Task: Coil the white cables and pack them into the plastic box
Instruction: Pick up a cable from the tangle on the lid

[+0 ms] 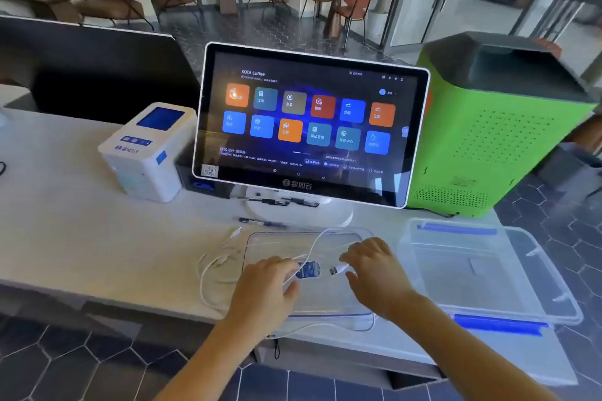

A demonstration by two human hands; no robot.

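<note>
White cables [211,265] lie in loose loops on the white counter, left of a clear plastic lid [325,303] with a blue edge. One cable arcs over the lid. My right hand [374,267] pinches that cable just behind its USB plug [335,269]. My left hand [265,283] grips the same cable beside a blue and white tag [309,269]. The clear plastic box [488,270] with blue handles stands to the right, with nothing visible inside.
A touchscreen terminal [309,124] stands just behind the lid on a white base. Two pens [260,222] lie by the base. A white receipt printer [146,150] stands at the left and a green machine [495,127] at the right.
</note>
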